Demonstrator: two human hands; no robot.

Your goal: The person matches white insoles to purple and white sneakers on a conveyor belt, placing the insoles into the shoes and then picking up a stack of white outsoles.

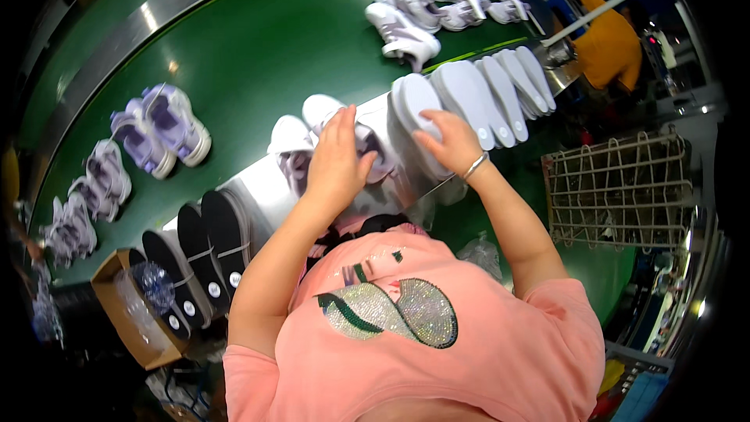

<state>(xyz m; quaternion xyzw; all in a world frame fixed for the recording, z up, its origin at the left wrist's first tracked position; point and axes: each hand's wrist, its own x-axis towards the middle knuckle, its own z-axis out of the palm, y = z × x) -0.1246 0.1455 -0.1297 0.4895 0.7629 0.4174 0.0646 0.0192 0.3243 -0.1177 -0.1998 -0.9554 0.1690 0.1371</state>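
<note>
My left hand (337,160) lies over a pair of white sneakers (322,109), its fingers stretched out and the thumb apart. The shoes stand on a shiny metal ledge (262,185), with their lilac-grey openings toward me; my hand partly covers them. At the front of a row of light grey insoles (461,90), my right hand (453,143) has its thumb and fingers apart. It touches or hovers just over the nearest insole (418,98); I cannot tell which. A silver bracelet (475,164) circles that wrist.
Several black insoles (205,242) stand upright at the left, beside a cardboard box (129,328) holding clear plastic. Lilac-white sneakers (160,129) and white sneakers (402,35) rest on the green belt (258,47). A wire basket (621,191) is at the right, below a person in orange (613,43).
</note>
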